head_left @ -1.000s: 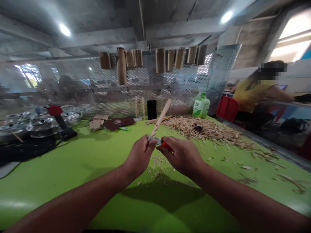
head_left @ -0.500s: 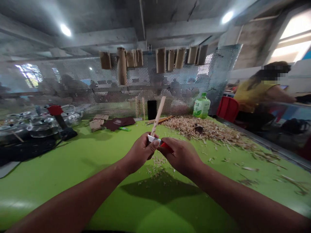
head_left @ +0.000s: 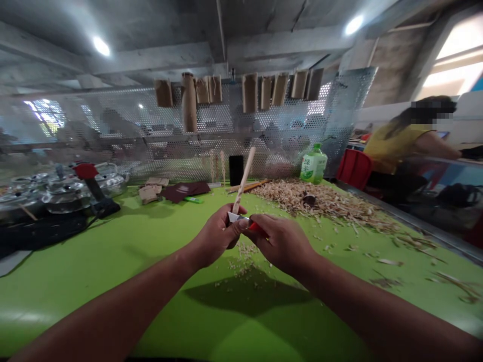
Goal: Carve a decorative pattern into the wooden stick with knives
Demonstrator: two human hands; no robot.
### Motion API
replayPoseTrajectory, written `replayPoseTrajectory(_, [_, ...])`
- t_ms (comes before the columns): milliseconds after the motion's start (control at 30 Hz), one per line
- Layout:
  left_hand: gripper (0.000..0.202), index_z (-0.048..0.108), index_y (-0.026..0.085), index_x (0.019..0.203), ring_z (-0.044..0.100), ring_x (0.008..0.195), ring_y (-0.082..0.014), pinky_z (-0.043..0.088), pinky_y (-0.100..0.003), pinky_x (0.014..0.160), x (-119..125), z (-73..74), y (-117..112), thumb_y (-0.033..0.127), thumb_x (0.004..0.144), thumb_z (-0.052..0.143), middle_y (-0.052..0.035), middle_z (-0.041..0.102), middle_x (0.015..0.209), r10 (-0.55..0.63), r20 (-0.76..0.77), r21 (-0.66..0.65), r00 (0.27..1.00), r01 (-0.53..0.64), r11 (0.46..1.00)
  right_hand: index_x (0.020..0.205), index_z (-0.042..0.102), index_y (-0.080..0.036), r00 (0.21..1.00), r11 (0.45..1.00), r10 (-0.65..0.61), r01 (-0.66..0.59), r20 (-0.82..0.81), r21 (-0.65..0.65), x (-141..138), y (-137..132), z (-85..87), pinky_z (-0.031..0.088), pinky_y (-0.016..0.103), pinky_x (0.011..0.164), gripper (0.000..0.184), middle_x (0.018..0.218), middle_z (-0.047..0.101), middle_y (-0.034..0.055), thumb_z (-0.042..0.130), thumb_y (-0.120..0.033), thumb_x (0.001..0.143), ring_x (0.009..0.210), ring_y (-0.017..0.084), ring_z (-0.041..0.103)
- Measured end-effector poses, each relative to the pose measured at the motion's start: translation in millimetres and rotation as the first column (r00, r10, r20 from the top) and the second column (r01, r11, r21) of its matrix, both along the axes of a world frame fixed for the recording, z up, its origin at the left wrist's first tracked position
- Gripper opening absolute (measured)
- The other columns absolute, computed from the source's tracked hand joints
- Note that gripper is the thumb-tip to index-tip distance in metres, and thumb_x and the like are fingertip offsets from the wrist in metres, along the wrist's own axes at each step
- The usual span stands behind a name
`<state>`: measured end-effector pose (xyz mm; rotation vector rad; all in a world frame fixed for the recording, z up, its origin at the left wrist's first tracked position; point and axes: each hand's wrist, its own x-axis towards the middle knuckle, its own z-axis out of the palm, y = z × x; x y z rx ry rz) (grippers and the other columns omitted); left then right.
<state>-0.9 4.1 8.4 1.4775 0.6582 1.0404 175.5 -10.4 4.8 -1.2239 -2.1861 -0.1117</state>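
Observation:
My left hand point(head_left: 214, 234) is closed around the lower end of a pale wooden stick point(head_left: 246, 173), which points up and leans slightly right. Notches show on the stick just above the fingers. My right hand point(head_left: 282, 242) grips the red handle of a carving knife point(head_left: 258, 230). The knife's short blade lies across the stick near its held end, and my left thumb rests at the blade's back. Beneath both hands, small wood chips point(head_left: 245, 256) are scattered on the green table point(head_left: 151, 301).
A heap of shavings point(head_left: 320, 201) lies back right, before a green bottle point(head_left: 314, 163). A black phone point(head_left: 236, 170) leans on the perforated metal screen point(head_left: 166, 146). Brown sandpaper point(head_left: 184, 191) lies back left, metal kettles point(head_left: 68, 193) farther left. A person in yellow point(head_left: 396, 138) sits right.
The stick has tipped a little to the left at its top, and the blade has shifted slightly left and turned. Both hands keep their hold.

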Motion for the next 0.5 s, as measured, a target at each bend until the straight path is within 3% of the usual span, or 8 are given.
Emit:
replayPoseTrajectory(367, [0.035,0.043,0.018,0.101,0.025,0.042,-0.0034,0.022,-0.017,0.039,1.1,4.3,-2.5,0.041,0.082,0.063,0.0110,0.035,0.054,-0.017,-0.008,0.002,1.000,0.017,1.000,0.082,0.058,-0.019,1.000,0.999,-0.022,0.022,0.007,0.032,2.0,-1.1,2.7,0.018,0.027,0.052,0.025,0.068,0.059,0.0011,0.045,-0.039,0.091,0.053,0.010,0.042])
replayPoseTrajectory(500, [0.035,0.045,0.018,0.098,0.026,0.042,-0.0046,0.022,-0.018,0.041,0.3,0.7,-0.7,0.047,0.085,0.057,0.0104,0.035,0.054,0.066,-0.115,0.110,0.991,-0.054,0.992,0.081,0.057,-0.020,0.999,0.999,-0.037,0.037,0.023,0.022,0.9,-2.3,2.2,0.017,0.027,0.052,0.029,0.067,0.058,0.0003,0.043,-0.043,0.092,0.053,0.010,0.041])
